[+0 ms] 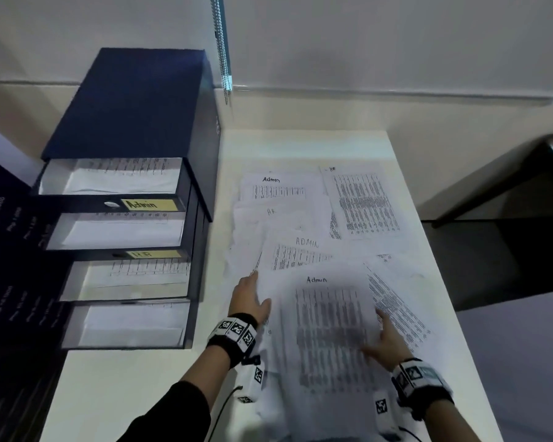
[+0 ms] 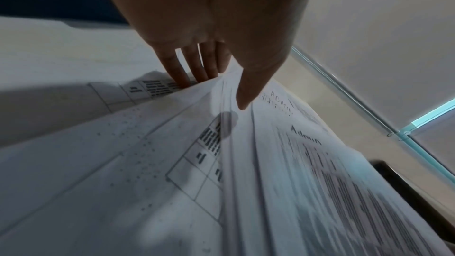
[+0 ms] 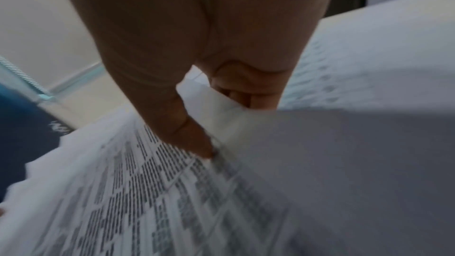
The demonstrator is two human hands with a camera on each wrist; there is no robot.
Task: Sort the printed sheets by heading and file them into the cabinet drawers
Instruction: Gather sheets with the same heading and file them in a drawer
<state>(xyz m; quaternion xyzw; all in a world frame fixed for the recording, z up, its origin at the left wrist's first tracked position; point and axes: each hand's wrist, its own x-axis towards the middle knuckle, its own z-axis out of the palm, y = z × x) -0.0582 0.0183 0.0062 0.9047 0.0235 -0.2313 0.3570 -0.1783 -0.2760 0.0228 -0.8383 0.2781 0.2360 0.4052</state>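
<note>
Your right hand (image 1: 384,342) sits low and right of centre in the head view, gripping the right edge of the nearest sheet headed "Admin" (image 1: 329,330); the right wrist view shows your thumb (image 3: 194,141) on the printed face and the fingers curled under the lifted edge. Your left hand (image 1: 249,301), just left of that sheet, has straight fingers: in the left wrist view the fingers (image 2: 179,71) press down on a sheet beneath, while the thumb (image 2: 248,89) lies over the raised left edge of the "Admin" sheet. The sheet is blurred in all three views.

Beyond it, toward the middle of the head frame, lies a loose overlapping spread on the white table (image 1: 134,387): a sheet headed "ADMIN" (image 1: 300,253), one headed "HR" (image 1: 275,215) above it, another "Admin" sheet (image 1: 278,189) higher still, and an "HR" sheet (image 1: 364,202) to the right.

At the left of the frame stands the dark blue cabinet (image 1: 131,103) with four drawers pulled open, each holding paper. The top drawer (image 1: 109,177) has a yellow "Admin" label (image 1: 149,204) on its front; the second drawer (image 1: 118,231) carries an "HR" label (image 1: 150,254).
</note>
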